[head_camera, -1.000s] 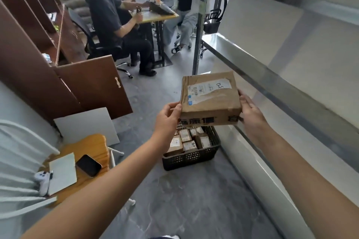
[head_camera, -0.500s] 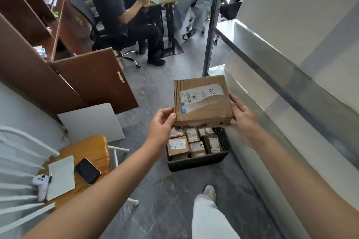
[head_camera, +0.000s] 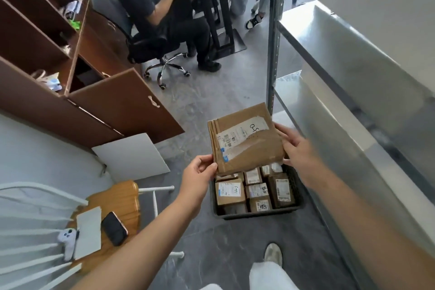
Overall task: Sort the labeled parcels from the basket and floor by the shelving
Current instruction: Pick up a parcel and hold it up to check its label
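Cardboard parcel (head_camera: 244, 141): we hold it label-up above the basket (head_camera: 259, 214).
Left hand (head_camera: 199, 180): fingers (head_camera: 204, 160) pinch its lower left corner.
Right hand (head_camera: 297, 149): fingers clamp its right edge.
Basket: on floor (head_camera: 211, 247) beside shelving (head_camera: 353, 82).

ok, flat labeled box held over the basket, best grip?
Take the cardboard box by opposite side edges, a hand from each side: left hand at the near-left corner, right hand on the right edge. It is wide, thin and tilted; side grips steady it and leave the label uncovered.
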The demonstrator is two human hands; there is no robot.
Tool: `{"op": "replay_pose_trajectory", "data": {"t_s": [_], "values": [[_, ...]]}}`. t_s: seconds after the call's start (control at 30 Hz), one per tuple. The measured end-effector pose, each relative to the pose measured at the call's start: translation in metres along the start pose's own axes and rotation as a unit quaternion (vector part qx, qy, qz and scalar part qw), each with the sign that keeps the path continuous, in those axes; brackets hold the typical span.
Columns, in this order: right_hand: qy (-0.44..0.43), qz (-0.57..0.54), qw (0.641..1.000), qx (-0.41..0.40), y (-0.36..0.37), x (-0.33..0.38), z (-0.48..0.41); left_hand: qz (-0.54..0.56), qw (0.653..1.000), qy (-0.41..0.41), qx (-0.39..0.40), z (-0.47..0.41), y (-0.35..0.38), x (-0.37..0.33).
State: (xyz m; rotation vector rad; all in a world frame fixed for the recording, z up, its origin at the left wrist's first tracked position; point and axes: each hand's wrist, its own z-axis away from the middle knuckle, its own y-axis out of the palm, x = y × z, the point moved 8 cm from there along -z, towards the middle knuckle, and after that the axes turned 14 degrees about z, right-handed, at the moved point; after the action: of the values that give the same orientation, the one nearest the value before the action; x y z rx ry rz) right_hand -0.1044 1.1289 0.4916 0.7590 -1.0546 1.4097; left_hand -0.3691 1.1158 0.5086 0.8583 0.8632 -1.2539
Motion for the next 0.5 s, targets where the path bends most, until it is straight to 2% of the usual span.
{"op": "replay_pose_trajectory", "data": {"t_s": [0.13, 0.23, 0.4, 0.5], "values": [[0.021, -0.030, 0.999, 0.019, -0.003, -0.034, -0.038, -0.017, 0.999, -0.027, -0.029, -0.043, 0.007, 0.029], [0.067, -0.031, 0.997, -0.003, -0.006, -0.077, -0.063, -0.029, 0.997, -0.068, -0.031, -0.073, 0.014, 0.068], [0.115, -0.018, 0.991, -0.058, -0.012, -0.166, -0.112, 0.000, 0.989, -0.148, -0.021, -0.141, 0.023, 0.164], [0.140, 0.000, 0.989, -0.054, -0.005, -0.229, -0.147, 0.035, 0.973, -0.226, -0.015, -0.185, 0.025, 0.242]]}}
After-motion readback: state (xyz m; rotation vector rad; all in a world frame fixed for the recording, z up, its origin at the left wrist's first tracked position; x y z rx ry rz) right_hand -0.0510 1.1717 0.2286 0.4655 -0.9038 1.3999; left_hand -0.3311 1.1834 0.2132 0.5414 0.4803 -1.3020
